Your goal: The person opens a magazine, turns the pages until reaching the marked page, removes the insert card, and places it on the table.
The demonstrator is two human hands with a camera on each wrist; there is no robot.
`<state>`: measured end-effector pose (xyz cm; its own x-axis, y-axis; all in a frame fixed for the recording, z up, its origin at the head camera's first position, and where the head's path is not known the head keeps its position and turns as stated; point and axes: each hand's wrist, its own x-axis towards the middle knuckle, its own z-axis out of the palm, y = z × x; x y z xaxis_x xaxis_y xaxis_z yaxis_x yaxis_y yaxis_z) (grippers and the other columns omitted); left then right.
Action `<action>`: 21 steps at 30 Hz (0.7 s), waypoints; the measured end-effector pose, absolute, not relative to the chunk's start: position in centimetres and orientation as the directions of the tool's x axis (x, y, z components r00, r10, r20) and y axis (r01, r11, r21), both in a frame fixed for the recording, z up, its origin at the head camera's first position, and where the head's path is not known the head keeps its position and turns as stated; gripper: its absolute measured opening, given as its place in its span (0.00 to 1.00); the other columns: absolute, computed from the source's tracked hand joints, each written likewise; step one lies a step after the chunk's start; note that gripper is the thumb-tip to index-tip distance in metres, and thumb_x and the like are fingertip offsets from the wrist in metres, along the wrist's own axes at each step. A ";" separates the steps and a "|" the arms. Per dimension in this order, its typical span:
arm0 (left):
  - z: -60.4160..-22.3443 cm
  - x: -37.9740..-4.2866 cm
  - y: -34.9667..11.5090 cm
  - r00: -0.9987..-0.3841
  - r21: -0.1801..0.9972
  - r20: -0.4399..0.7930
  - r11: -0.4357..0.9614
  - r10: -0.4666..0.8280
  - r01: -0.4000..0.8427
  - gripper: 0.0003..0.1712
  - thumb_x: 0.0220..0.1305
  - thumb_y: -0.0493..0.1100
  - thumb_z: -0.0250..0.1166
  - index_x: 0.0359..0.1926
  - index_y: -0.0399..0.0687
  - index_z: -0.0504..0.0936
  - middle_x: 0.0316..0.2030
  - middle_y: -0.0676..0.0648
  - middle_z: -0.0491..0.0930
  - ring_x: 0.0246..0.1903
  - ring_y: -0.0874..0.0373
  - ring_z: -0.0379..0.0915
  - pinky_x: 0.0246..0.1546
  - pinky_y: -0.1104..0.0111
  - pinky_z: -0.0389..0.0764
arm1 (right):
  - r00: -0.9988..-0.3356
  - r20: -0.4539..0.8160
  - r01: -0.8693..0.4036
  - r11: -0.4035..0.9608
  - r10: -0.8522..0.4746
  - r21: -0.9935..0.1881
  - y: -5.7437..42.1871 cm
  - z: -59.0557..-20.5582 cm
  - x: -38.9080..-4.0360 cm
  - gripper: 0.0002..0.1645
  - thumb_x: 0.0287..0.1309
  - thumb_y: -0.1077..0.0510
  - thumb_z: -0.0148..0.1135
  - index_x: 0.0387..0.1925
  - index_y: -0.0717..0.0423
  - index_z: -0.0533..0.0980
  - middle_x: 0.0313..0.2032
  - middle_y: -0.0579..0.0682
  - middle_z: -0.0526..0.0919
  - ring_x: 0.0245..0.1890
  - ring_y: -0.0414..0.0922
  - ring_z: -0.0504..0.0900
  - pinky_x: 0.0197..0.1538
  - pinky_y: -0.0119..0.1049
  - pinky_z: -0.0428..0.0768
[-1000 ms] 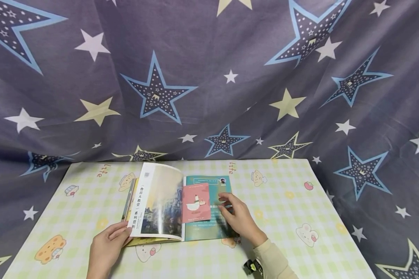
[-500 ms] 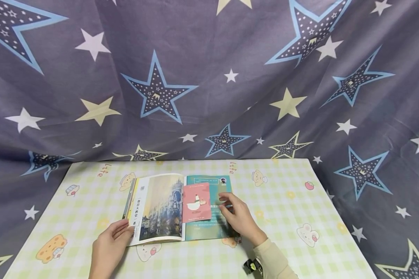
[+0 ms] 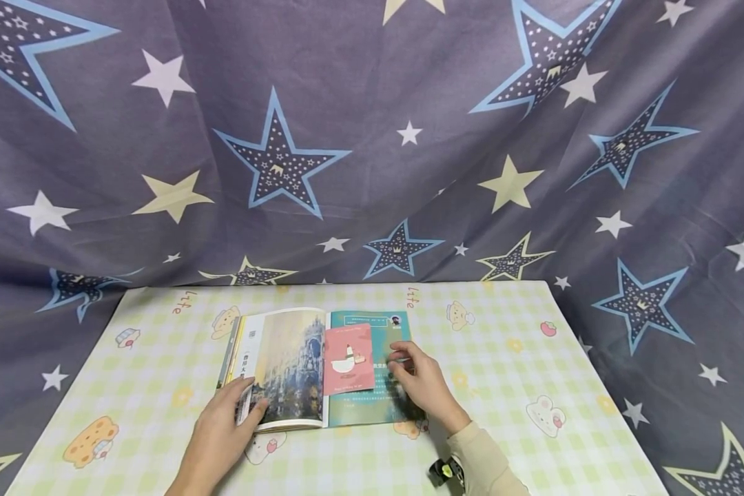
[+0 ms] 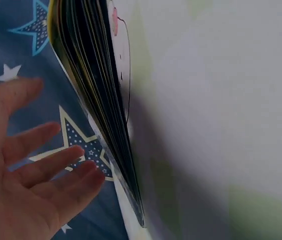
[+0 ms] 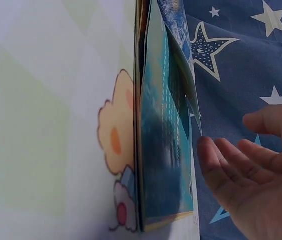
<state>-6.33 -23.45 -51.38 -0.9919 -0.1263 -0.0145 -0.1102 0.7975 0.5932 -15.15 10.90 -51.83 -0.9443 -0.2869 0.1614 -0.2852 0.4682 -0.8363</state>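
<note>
An open book [image 3: 291, 368] lies on the table, a painting of a building on its left page and a teal printed page [image 3: 362, 410] on its right. A pink card [image 3: 350, 359] with a white figure rests on the teal page beside the spine. My left hand [image 3: 226, 420] is over the left page's lower outer edge, fingers relaxed; in the left wrist view, this hand [image 4: 46, 185] is beside the page stack. Over the teal page's outer side, my right hand [image 3: 424, 382] is loosely bent and holds nothing. In the right wrist view, its fingertips [image 5: 207, 147] are close to the card's lifted edge.
A green checked tablecloth [image 3: 502, 441] with cartoon prints covers the table. Behind it hangs a dark curtain [image 3: 359, 172] with stars. A small black device [image 3: 446, 472] is at the right sleeve.
The left page, raised a second ago, has come down flat. My left hand has let go of its edge and moved right over the page. My right hand has stayed nearly still.
</note>
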 end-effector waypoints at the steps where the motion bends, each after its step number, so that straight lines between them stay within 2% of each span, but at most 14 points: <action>1: -51.5 -6.3 -23.4 -0.995 0.580 -0.006 0.811 -0.099 -0.084 0.36 0.70 0.58 0.64 0.68 0.39 0.71 0.67 0.28 0.64 0.65 0.28 0.59 0.61 0.32 0.65 | -0.949 0.147 -0.267 0.463 -0.280 -0.845 10.9 -51.9 -15.2 0.19 0.69 0.63 0.61 0.59 0.62 0.74 0.45 0.56 0.85 0.39 0.46 0.84 0.39 0.36 0.86; 8: -51.8 -6.1 -23.0 -0.999 0.518 -0.010 0.855 0.037 0.027 0.43 0.67 0.69 0.59 0.71 0.44 0.70 0.70 0.29 0.59 0.68 0.28 0.52 0.57 0.27 0.64 | -0.965 0.045 -0.149 0.398 -0.259 -0.905 10.6 -52.2 -15.6 0.19 0.69 0.63 0.61 0.58 0.67 0.74 0.43 0.58 0.85 0.36 0.51 0.86 0.35 0.34 0.86; 14: -52.0 -6.0 -22.8 -0.996 0.475 0.000 0.876 0.087 0.076 0.42 0.66 0.66 0.63 0.72 0.48 0.70 0.70 0.27 0.60 0.68 0.27 0.53 0.56 0.27 0.65 | -0.963 -0.056 -0.012 0.248 -0.265 -0.969 10.1 -52.6 -15.9 0.21 0.69 0.64 0.60 0.59 0.73 0.72 0.43 0.65 0.84 0.36 0.58 0.86 0.38 0.43 0.89; 21: -52.2 -6.0 -22.8 -0.995 0.446 -0.011 0.891 0.101 0.086 0.42 0.66 0.67 0.62 0.72 0.49 0.70 0.69 0.27 0.60 0.67 0.26 0.55 0.56 0.28 0.66 | -0.944 -0.158 0.133 0.104 -0.290 -0.986 9.7 -53.0 -16.2 0.22 0.68 0.67 0.58 0.58 0.77 0.70 0.43 0.68 0.83 0.36 0.60 0.87 0.40 0.46 0.89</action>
